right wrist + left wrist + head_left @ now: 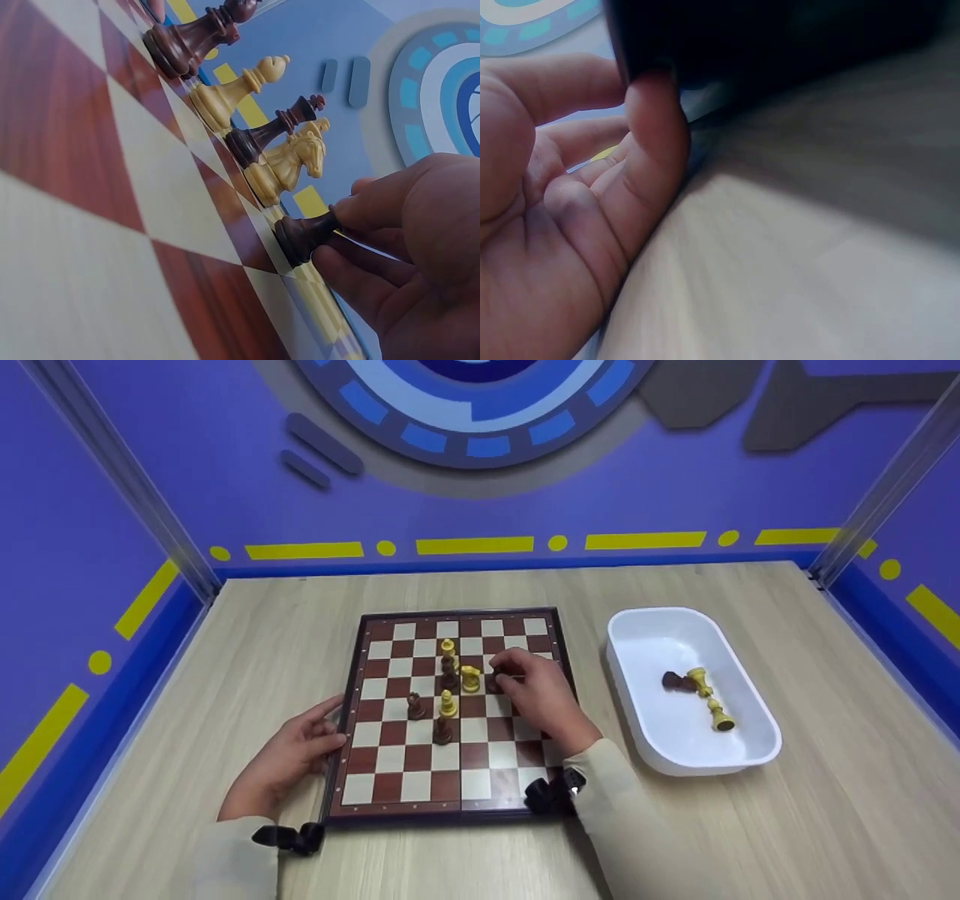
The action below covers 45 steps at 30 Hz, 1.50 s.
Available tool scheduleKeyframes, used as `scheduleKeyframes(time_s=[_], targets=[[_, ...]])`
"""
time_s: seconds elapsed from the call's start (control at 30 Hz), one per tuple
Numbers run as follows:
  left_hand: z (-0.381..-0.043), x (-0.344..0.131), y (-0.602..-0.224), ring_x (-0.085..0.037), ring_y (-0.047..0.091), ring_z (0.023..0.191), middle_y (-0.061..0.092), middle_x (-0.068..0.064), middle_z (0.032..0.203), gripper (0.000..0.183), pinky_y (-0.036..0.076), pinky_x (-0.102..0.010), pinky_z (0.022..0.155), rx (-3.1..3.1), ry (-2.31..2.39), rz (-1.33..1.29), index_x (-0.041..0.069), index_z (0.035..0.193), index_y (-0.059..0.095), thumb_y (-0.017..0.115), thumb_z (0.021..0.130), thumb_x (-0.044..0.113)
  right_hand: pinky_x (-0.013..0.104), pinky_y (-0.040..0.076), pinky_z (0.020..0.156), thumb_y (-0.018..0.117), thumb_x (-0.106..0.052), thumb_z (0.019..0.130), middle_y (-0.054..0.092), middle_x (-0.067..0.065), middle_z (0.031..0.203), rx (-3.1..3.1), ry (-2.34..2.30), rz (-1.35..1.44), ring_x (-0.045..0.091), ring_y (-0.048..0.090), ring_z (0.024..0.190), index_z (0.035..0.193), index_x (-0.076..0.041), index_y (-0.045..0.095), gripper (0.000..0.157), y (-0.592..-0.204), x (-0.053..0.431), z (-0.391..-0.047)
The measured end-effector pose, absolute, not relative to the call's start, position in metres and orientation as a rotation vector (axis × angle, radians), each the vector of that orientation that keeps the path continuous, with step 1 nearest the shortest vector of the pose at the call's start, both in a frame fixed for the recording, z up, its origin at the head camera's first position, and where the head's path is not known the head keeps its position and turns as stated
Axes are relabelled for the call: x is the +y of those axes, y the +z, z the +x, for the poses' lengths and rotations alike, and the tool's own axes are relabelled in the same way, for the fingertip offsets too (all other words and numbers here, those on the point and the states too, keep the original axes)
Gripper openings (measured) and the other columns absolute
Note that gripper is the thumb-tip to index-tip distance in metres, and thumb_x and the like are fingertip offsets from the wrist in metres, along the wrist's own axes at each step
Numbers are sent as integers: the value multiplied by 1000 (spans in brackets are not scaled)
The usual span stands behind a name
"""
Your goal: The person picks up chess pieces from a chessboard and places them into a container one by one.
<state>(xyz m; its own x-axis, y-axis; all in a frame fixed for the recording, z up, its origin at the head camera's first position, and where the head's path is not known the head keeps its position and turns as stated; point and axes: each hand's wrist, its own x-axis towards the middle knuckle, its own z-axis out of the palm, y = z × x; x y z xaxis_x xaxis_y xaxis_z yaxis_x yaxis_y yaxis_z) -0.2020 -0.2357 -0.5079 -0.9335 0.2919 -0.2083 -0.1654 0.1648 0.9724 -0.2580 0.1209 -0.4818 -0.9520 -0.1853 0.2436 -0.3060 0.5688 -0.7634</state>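
Observation:
My right hand (541,690) pinches a dark brown chess piece (300,238) between thumb and fingers, its base at the board's surface and its top hidden by the fingers. Just left of it stands a cream knight (470,680), with a dark king (274,131) beyond and another cream piece (448,646) behind. A cream bishop (236,90) and two more dark pieces, one farther left (415,706) and one nearer me (442,731), stand upright. My left hand (294,746) holds the left edge of the chessboard (416,787) with thumb and forefinger, its other fingers curled.
To the right of the board is a white plastic tray (645,735). Inside lie a dark piece (677,682) and two cream pieces, one beside it (700,681) and one nearer me (720,715). Blue panels (480,517) enclose the wooden table (285,637).

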Motion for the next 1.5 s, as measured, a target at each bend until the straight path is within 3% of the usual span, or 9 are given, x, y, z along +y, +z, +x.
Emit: scheduleKeyframes(time_s=[0.97,1.3,1.5], targets=[[-202,-236,-505,-9,64,69,55,0,91,73,56,-28,55,2089,1839,147,9,155,19,59,94,6,36,52,85,64,-5,89,71,1,99,-2603,1413,374,16,65,91,104,-15,70,19,-468,130,-258],[-201,-235,-505,-11,66,72,56,-2,94,74,57,-30,57,2098,1821,105,11,156,18,59,95,7,37,54,85,63,0,89,73,4,96,-2552,1451,434,16,68,85,107,-6,72,21,-456,138,-256],[-201,-235,-507,-10,65,71,56,-2,94,74,57,-30,56,2100,1823,111,11,156,18,59,94,7,34,54,81,61,-2,91,72,4,93,-2582,1484,430,14,68,82,107,-9,71,21,-450,142,-255]])
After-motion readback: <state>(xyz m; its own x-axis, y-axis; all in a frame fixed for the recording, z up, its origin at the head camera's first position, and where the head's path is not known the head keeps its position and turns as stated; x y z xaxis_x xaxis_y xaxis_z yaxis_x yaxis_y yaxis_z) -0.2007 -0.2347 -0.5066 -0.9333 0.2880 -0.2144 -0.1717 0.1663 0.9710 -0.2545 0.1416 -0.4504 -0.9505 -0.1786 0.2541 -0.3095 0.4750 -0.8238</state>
